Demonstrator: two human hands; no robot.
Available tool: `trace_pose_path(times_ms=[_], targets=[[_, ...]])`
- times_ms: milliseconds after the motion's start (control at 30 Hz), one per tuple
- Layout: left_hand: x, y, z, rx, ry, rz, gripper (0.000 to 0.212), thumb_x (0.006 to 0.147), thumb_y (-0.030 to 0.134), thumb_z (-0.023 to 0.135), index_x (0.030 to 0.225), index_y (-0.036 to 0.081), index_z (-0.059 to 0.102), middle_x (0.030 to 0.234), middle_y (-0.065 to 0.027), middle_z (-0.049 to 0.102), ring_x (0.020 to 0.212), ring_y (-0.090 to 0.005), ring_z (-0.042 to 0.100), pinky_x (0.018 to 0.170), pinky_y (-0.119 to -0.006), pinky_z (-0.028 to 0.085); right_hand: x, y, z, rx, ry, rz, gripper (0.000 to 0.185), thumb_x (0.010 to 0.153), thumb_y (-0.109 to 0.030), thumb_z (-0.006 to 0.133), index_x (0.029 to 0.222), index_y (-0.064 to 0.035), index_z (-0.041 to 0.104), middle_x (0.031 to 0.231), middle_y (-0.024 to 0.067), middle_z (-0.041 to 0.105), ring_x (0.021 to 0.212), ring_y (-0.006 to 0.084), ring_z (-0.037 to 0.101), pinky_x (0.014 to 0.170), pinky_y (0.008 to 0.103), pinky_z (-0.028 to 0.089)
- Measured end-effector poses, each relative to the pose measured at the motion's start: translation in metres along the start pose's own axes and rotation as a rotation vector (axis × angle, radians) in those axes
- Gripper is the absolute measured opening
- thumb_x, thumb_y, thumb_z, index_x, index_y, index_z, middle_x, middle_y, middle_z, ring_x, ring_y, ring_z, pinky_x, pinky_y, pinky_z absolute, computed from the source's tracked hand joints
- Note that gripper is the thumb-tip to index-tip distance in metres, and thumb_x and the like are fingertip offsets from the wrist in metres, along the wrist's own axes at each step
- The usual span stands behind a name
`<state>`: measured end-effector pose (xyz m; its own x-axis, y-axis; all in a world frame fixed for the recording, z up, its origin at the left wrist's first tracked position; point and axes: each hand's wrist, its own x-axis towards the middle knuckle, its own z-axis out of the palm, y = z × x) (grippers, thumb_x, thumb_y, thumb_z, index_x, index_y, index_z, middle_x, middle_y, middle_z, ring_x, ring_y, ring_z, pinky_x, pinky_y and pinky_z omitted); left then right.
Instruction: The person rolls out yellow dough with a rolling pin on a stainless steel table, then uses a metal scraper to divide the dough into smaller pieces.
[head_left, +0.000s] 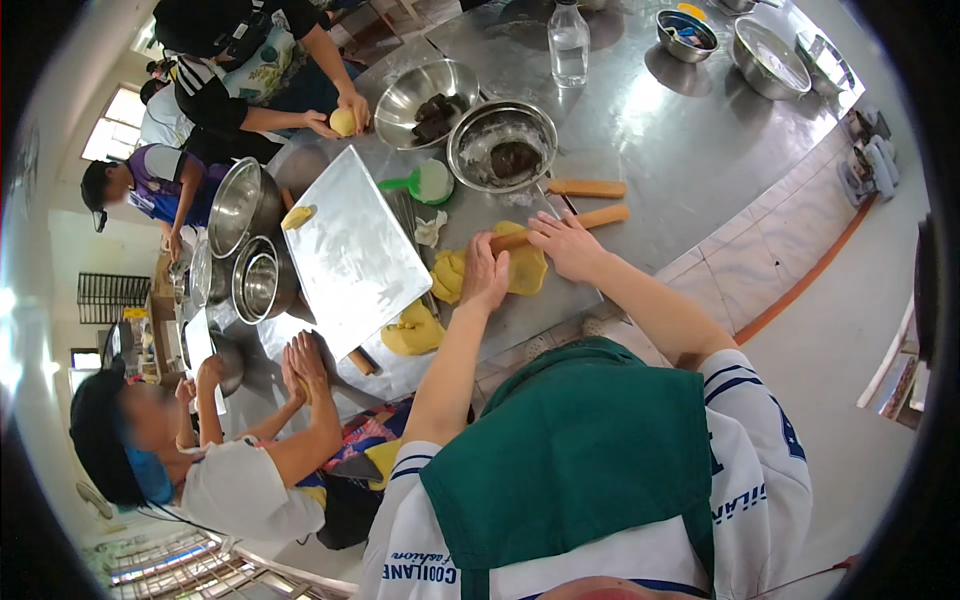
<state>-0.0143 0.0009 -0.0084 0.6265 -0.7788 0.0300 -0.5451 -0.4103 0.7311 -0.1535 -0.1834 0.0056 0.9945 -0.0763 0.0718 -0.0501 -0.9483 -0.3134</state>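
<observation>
A wooden rolling pin (604, 217) lies across a flattened piece of yellow dough (529, 271) on the steel table. My left hand (485, 271) rests on the pin's left end, its fingers straight and pressed together. Over the pin's middle my right hand (564, 244) is spread, fingertips on the wood. Both palms face down, and neither hand is wrapped around the pin. Folded yellow dough (448, 276) touches the sheet beside my left hand. Another lump of yellow dough (412, 328) sits further left, near the table edge. A second wooden pin (587, 187) lies just beyond.
Beyond my hands stand a steel bowl with dark dough (459, 171), another steel bowl (387, 112), a green scoop (430, 182) and a glass bottle (568, 46). A metal tray (352, 255) lies left. Co-workers work dough at the left and far left, near stacked bowls (244, 206).
</observation>
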Motion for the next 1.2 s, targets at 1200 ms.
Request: trace_pose_path(times_ms=[1200], targets=[[-0.077, -0.002, 0.009, 0.057, 0.028, 0.207, 0.051, 0.088, 0.004, 0.050, 0.139, -0.004, 0.056, 0.147, -0.0227, 0.049, 0.142, -0.0407, 0.042, 0.122, -0.050, 0.030, -0.070, -0.037, 0.008, 0.022, 0.130, -0.039, 0.066, 0.078, 0.004, 0.057, 0.143, 0.0010, 0.049, 0.145, 0.0177, 0.047, 0.149, 0.0355, 0.034, 0.125, 0.0499, 0.026]])
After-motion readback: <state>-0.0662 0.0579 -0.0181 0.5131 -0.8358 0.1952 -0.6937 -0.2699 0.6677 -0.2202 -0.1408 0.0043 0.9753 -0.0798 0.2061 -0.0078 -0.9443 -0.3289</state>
